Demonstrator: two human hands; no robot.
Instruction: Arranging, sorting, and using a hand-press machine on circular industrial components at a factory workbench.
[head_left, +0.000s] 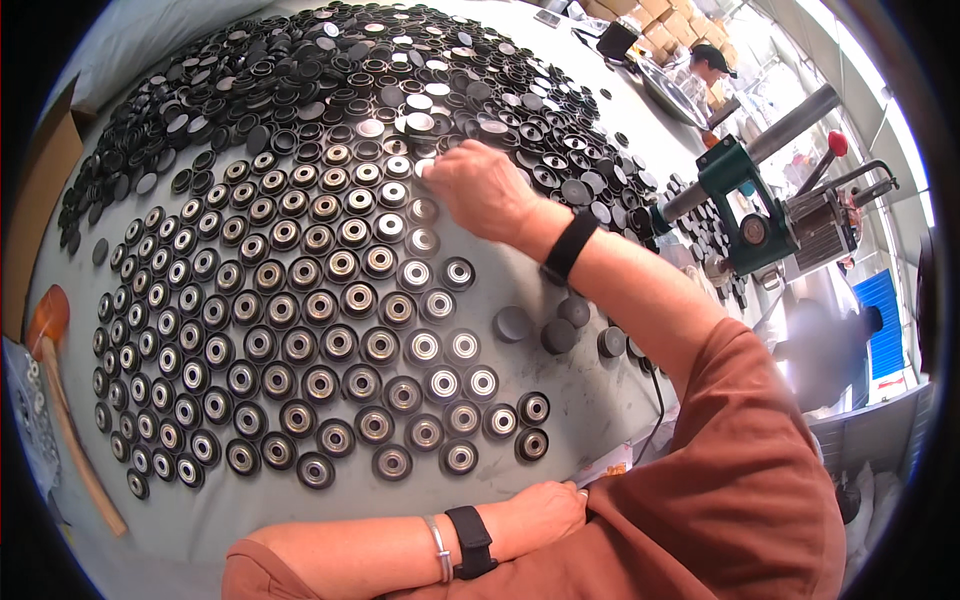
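Observation:
My right hand (475, 185) reaches to the near edge of a large heap of black round caps (300, 75), its fingers pinched together. At the fingertips shows a small pale round disc (424, 168), mostly hidden by the hand. Below and left of it, black rings with metal bearings in their centres (340, 342) lie face up in rough rows. Close to my body, my left hand (545, 508) is closed with its fingers curled near the shirt. Whatever it holds, if anything, is hidden.
A wooden-handled mallet (70, 420) lies along the left edge. Loose dark discs (557, 336) sit under my right forearm. A green press (745, 205) with a red-knobbed lever stands at right. Beyond it, another person (708, 70) is near stacked cardboard boxes (675, 25).

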